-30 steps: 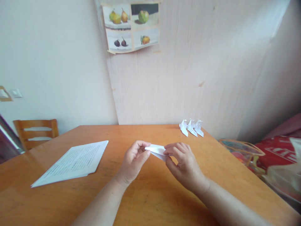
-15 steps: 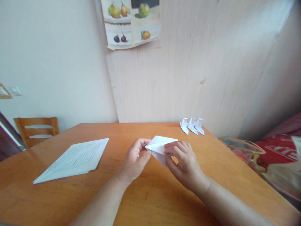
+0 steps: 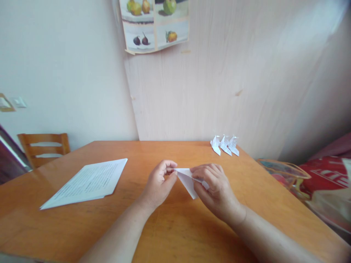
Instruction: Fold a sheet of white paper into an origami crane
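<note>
Both my hands hold one small folded white paper [image 3: 188, 179] just above the middle of the orange wooden table [image 3: 170, 223]. My left hand [image 3: 159, 184] pinches the paper's pointed left tip between thumb and fingers. My right hand [image 3: 215, 188] has its fingers curled over the paper's right side, covering part of it. The paper's lower corner points down toward the tabletop. Three small folded white paper figures [image 3: 225, 145] stand in a row at the table's far right edge, near the wall.
A stack of printed white sheets [image 3: 87, 182] lies on the table to my left. A wooden chair [image 3: 44, 148] stands behind the table's left end. Bags, red and clear plastic [image 3: 315, 179], sit beyond the right edge. A fruit poster [image 3: 155, 25] hangs on the wall.
The paper's upper flap, raised half a second ago, now lies folded down, so the piece looks narrower and points downward. Both hands have stayed in nearly the same place.
</note>
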Demonstrator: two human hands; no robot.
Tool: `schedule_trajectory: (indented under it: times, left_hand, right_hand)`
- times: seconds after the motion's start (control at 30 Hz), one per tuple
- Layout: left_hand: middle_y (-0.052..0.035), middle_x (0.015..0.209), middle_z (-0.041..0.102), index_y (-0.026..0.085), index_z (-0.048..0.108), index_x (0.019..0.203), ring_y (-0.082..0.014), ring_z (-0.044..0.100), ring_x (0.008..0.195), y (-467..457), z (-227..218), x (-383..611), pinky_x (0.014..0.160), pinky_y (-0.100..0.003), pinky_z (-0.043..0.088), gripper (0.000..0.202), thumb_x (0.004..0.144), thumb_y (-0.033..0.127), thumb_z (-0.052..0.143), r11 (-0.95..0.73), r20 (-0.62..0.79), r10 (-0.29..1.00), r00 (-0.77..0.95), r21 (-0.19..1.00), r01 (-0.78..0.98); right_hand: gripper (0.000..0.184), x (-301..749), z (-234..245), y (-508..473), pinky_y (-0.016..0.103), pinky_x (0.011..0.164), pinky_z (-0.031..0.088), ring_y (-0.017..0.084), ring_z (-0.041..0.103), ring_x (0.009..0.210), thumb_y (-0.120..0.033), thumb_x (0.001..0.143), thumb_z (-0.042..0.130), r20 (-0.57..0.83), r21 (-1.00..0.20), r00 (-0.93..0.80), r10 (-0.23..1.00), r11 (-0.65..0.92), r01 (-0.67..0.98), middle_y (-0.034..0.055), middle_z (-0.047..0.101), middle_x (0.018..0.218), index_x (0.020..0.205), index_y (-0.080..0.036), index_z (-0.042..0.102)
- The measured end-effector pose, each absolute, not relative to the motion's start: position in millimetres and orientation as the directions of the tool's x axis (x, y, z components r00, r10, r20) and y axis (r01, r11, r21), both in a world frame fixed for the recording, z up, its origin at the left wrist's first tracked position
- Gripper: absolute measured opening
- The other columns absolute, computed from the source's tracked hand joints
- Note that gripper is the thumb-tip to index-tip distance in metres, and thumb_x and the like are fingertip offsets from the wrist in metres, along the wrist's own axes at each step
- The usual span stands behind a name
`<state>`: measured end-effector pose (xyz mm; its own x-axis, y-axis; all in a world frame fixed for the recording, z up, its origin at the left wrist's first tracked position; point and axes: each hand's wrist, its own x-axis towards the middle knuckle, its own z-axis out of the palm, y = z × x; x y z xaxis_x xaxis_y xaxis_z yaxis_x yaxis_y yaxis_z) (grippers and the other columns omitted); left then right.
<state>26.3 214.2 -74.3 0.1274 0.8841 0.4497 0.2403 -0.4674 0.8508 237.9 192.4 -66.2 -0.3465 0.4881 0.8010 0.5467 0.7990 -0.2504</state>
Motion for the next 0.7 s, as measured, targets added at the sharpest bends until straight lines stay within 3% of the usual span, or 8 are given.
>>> schedule_trajectory:
  times: [0.2, 0.37, 0.5, 0.7]
  left_hand:
    - [-0.0048, 0.097, 0.068, 0.019, 0.058, 0.107, -0.0183, 0.064, 0.089, 215, -75, 32, 0.080, -0.031, 0.048, 0.019, 0.089, 0.026, 0.061, -0.413, 0.377, 0.903, 0.205, 0.894, 0.173]
    - [-0.0019, 0.089, 0.065, 0.018, 0.060, 0.097, -0.0165, 0.061, 0.084, 218, -73, 31, 0.078, -0.029, 0.047, 0.011, 0.087, 0.023, 0.061, -0.370, 0.352, 0.926, 0.139, 0.918, 0.143]
    - [-0.0013, 0.087, 0.065, 0.018, 0.063, 0.095, -0.0157, 0.059, 0.082, 219, -70, 27, 0.077, -0.028, 0.045, 0.012, 0.085, 0.024, 0.063, -0.321, 0.319, 0.947, 0.040, 0.940, 0.114]
    - [0.0004, 0.080, 0.063, 0.017, 0.063, 0.088, -0.0132, 0.055, 0.075, 223, -69, 24, 0.073, -0.025, 0.043, 0.010, 0.080, 0.022, 0.064, -0.256, 0.255, 0.966, -0.044, 0.966, -0.023]
  right_hand:
    - [0.021, 238, -68, 195, 0.038, 0.085, 0.042, 0.021, 0.064, 0.093, -0.010, 0.090, 0.057, 0.792, -0.261, -0.341, 0.507, 0.786, 0.561, 0.0030, 0.071, 0.101, 0.105, -0.025, 0.058]
    - [0.026, 241, -72, 200, 0.042, 0.089, 0.043, 0.024, 0.064, 0.099, -0.023, 0.092, 0.063, 0.809, -0.287, -0.251, 0.532, 0.730, 0.621, 0.0045, 0.071, 0.107, 0.116, -0.027, 0.057]
    - [0.042, 246, -72, 205, 0.047, 0.100, 0.041, 0.028, 0.058, 0.117, -0.039, 0.089, 0.067, 0.767, -0.491, -0.099, 0.634, 0.680, 0.545, 0.0083, 0.065, 0.124, 0.128, -0.027, 0.054]
    - [0.029, 250, -73, 221, 0.049, 0.103, 0.042, 0.026, 0.059, 0.116, -0.033, 0.091, 0.054, 0.577, -0.801, 0.080, 0.813, 0.545, 0.246, 0.0077, 0.066, 0.120, 0.120, -0.027, 0.058]
